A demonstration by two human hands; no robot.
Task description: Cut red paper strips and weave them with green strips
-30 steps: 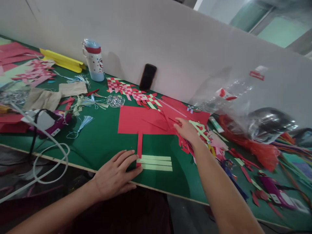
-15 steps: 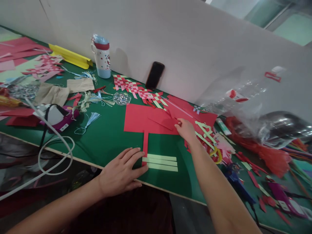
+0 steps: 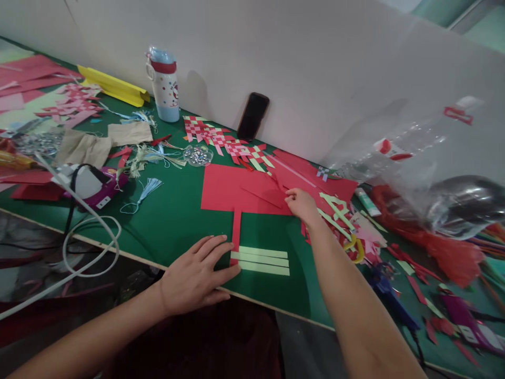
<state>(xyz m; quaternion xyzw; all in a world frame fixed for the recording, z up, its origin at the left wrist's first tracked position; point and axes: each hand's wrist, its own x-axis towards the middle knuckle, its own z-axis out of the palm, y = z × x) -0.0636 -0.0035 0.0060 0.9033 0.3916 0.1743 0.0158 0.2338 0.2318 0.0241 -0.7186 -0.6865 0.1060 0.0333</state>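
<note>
My left hand [image 3: 199, 273] lies flat with its fingers spread, near the table's front edge. Its fingertips touch the lower end of an upright red paper strip [image 3: 236, 229]. Light green paper strips [image 3: 264, 260] lie side by side, their left ends at that red strip. Above, a red paper sheet [image 3: 221, 187] lies flat, with another red piece on it. My right hand [image 3: 302, 204] is closed in a pinch over the sheet's right part. A thin red paper strip [image 3: 279, 182] reaches its fingertips and seems pinched there.
Woven red-and-green paper [image 3: 221, 139], a dish of beads [image 3: 198, 155] and a phone [image 3: 253, 117] are at the back. A bottle [image 3: 164, 87] stands left of them; a blue tassel [image 3: 147, 192] lies below. Paper scraps, yellow-handled scissors [image 3: 357, 250] and a blue glue gun [image 3: 394, 300] are right.
The view has shifted slightly. Both hands keep nearly the same places, the left on the strips and the right pinched at the red paper.
</note>
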